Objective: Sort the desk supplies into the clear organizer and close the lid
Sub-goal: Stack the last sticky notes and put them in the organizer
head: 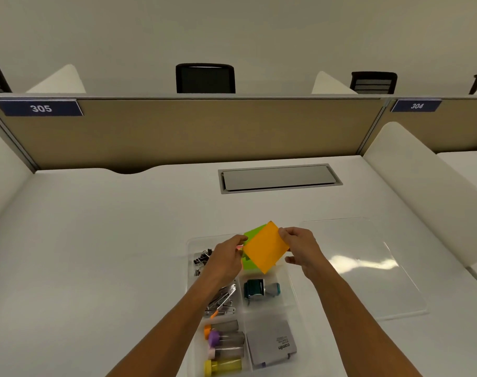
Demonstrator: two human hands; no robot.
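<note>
Both hands hold a stack of sticky notes over the far end of the clear organizer (pixel 191 250). The orange pad (pixel 264 247) is on top and a green pad (pixel 253 234) lies under it. My left hand (pixel 226 258) pinches the stack's left edge; my right hand (pixel 299 247) pinches its right corner. Inside the organizer lie black binder clips (pixel 200 259), metal clips (pixel 223 300), a teal tape dispenser (pixel 259 289), several capped tubes (pixel 226 346) and a grey Camlin box (pixel 271 342). The clear lid (pixel 367 268) lies flat on the desk to the right.
The white desk (pixel 96 254) has a grey cable hatch (pixel 279 178) at the back. A tan partition (pixel 191 131) closes the far side, with white dividers at both sides. Black chairs (pixel 204 78) stand beyond it.
</note>
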